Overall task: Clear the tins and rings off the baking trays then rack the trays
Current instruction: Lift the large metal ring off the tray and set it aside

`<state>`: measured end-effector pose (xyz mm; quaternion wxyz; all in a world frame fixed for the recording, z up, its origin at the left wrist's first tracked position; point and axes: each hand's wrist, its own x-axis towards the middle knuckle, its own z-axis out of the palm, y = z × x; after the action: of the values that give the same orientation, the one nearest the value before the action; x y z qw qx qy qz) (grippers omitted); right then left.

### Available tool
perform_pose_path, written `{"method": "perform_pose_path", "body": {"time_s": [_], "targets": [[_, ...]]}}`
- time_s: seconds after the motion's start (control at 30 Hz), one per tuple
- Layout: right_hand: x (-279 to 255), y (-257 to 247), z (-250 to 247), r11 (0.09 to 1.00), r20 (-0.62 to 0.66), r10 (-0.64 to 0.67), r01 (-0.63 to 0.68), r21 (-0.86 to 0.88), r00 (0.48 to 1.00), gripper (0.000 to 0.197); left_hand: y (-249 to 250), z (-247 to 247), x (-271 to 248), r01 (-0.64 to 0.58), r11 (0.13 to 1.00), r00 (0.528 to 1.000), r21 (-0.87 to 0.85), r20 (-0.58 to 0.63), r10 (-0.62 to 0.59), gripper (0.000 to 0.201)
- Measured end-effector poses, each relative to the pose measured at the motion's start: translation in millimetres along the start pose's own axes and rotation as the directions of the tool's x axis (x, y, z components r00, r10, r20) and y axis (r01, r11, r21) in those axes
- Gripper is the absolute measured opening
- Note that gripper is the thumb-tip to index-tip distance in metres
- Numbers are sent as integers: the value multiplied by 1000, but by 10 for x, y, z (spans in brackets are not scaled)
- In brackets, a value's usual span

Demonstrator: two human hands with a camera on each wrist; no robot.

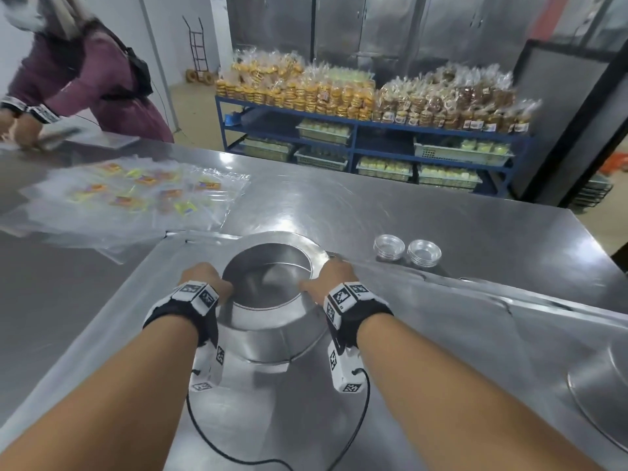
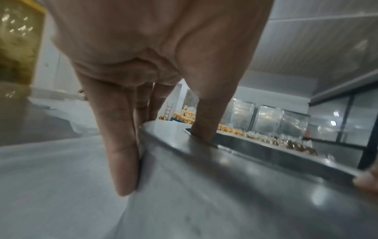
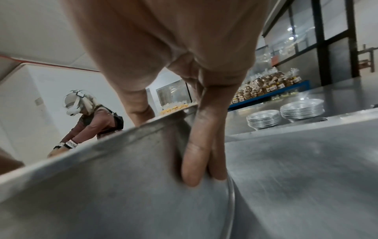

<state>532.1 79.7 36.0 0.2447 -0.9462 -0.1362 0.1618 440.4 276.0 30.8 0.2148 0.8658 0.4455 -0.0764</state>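
A large round metal tin (image 1: 268,331) with sloping sides stands in the middle of a steel baking tray (image 1: 306,413). My left hand (image 1: 214,283) grips its left rim, thumb inside and fingers down the outer wall, as the left wrist view shows on the tin (image 2: 225,186) under my left hand (image 2: 163,161). My right hand (image 1: 334,277) grips the right rim the same way; in the right wrist view my right hand (image 3: 171,148) has its fingers (image 3: 196,161) pressed along the tin's wall (image 3: 102,186). Whether the tin is lifted off the tray I cannot tell.
Two stacks of small foil tins (image 1: 389,247) (image 1: 424,253) sit on the table beyond the tray. A second tray (image 1: 550,334) with a round disc (image 1: 605,385) lies to the right. Clear plastic bags (image 1: 129,195) cover the left. Another person (image 1: 85,73) works at the far left. Blue shelves (image 1: 367,130) stand behind.
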Motion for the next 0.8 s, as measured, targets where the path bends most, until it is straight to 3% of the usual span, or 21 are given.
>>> {"method": "perform_pose_path", "body": {"time_s": [0.23,0.3,0.4,0.57,0.67,0.77,0.8], "targets": [[-361,28,-31,978,-40,153,-146,149,987,80,-168,-128,-327,37,980,996,-193,89,-20,30],[-514,76,-60,973,-51,171,-160,169,984,77,-208,-147,-433,81,960,993,-267,106,-54,48],[-813,141,-135,968,-108,170,-145,202,980,82,-278,-205,-705,106,923,992,-369,98,-75,95],[-1478,257,-335,945,-207,149,-77,317,967,86,-365,-395,-1559,73,851,997,-520,29,-68,97],[-1953,374,-471,921,-261,122,-11,389,958,77,-485,-429,-1932,57,712,998,-700,25,-54,110],[-2414,540,-538,906,-350,85,74,416,933,67,-666,-376,-2155,156,498,988,-853,147,-57,142],[-2568,600,-551,903,-383,76,100,418,920,66,-735,-354,-2249,200,432,978,-879,205,-36,137]]}}
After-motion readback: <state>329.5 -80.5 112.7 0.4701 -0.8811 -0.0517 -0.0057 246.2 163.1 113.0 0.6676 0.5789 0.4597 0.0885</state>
